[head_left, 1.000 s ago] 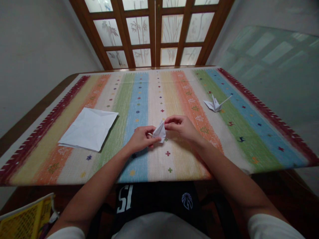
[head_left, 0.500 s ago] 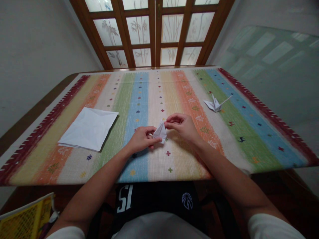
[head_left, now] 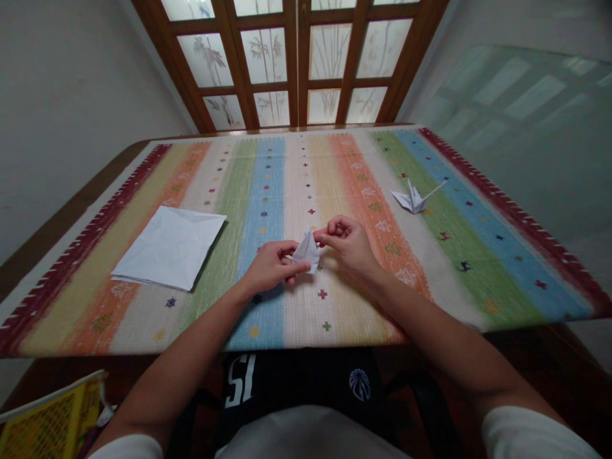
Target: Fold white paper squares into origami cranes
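A small folded piece of white paper [head_left: 306,252] is held just above the striped cloth, near the table's front middle. My left hand [head_left: 270,266] pinches its lower left side, fingers closed on it. My right hand [head_left: 348,242] pinches its upper right tip between thumb and forefinger, the other fingers curled. A finished white paper crane [head_left: 414,198] rests on the cloth to the right, apart from both hands. Left of my hands lies a stack of flat white paper sheets [head_left: 171,248].
A striped, multicoloured cloth [head_left: 478,255] covers the wooden table [head_left: 76,204]. Behind the table stand wood-framed doors with frosted glass [head_left: 291,57]. A yellow mesh item [head_left: 45,424] sits at the bottom left below the table edge. My dark-clothed lap fills the lower middle.
My right hand has shifted slightly left and up on the paper's tip, with its fingers curled tighter. The left hand and the folded paper have hardly moved.
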`<state>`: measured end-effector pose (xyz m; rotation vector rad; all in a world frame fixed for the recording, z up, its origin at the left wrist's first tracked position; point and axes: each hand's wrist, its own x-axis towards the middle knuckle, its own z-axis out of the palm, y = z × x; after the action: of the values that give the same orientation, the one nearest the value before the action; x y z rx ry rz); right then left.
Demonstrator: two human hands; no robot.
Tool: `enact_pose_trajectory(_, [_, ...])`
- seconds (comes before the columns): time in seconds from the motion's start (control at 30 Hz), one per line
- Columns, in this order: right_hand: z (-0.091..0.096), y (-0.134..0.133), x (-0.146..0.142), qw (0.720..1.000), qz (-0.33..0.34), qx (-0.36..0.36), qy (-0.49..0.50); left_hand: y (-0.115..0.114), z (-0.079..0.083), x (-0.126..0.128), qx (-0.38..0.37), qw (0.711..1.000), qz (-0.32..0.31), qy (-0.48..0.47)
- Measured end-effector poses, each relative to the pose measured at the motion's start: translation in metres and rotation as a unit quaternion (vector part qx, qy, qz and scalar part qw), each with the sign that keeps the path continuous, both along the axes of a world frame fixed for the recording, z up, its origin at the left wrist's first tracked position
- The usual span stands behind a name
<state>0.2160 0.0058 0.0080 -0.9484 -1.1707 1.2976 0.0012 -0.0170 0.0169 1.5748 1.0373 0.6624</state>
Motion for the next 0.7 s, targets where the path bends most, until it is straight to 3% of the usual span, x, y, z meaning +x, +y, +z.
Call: enact_pose_trajectory(0.7, [0.0063, -0.0059, -0.0076, 0.999, 0.008, 0.036, 0.006, -0.0010, -0.0050, 0.0000, 0.030, 0.999, 0.024, -0.019])
